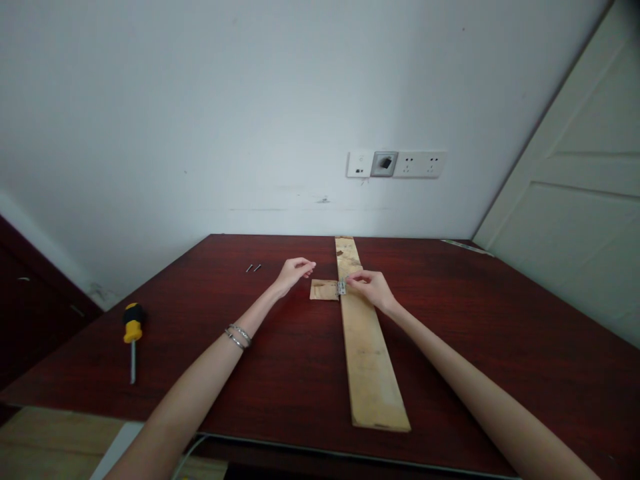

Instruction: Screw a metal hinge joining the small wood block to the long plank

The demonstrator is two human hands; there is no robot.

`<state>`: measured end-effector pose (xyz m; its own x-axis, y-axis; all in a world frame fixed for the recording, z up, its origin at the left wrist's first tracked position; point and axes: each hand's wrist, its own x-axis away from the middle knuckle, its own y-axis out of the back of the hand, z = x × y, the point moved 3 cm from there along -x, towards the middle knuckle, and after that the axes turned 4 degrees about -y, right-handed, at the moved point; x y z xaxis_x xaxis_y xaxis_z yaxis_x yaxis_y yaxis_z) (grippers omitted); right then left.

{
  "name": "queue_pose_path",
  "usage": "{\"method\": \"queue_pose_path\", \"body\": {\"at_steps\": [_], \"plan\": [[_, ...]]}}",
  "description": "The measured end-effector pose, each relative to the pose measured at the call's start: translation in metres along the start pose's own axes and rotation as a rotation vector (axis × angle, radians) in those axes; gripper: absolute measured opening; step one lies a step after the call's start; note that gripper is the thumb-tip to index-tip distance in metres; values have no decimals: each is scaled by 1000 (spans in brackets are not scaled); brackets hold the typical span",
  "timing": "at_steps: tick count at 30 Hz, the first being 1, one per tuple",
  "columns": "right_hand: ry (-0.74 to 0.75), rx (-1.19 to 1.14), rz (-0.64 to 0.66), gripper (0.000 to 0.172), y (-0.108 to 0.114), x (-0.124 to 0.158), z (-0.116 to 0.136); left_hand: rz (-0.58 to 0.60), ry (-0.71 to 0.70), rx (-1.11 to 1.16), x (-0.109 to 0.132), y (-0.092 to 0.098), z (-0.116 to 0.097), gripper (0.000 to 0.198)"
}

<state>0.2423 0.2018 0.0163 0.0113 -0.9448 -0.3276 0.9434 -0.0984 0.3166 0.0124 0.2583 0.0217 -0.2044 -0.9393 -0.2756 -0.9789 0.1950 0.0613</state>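
A small metal hinge (342, 287) lies across the joint between a short wooden piece (324, 290) and a long wooden board (370, 357). At the hinge's right edge, my right hand (373, 288) has its thumb and fingers pinched together over the board. Whatever sits between those fingertips is too small to make out. My left hand (295, 273) hovers just left of the board, above the short piece, its fingers closed in a pinch. Its contents, if any, cannot be made out. Two screws (253, 268) lie on the table to the left of that hand.
A screwdriver (133, 333) with a yellow and black handle rests at the left of the dark red table (280, 393). Behind stands a white wall with a socket panel (419, 164). A thin strip (466, 247) lies by the white door (575, 220).
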Motion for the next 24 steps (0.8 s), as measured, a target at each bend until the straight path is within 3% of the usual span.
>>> {"method": "queue_pose_path", "body": {"at_steps": [8,24], "plan": [[5,110,24,21,-1,2,-15,-150,50,83,-5,23,13,38],[82,189,101,16,-10,8,-11,-175,72,125,-3,26,14,36]]}}
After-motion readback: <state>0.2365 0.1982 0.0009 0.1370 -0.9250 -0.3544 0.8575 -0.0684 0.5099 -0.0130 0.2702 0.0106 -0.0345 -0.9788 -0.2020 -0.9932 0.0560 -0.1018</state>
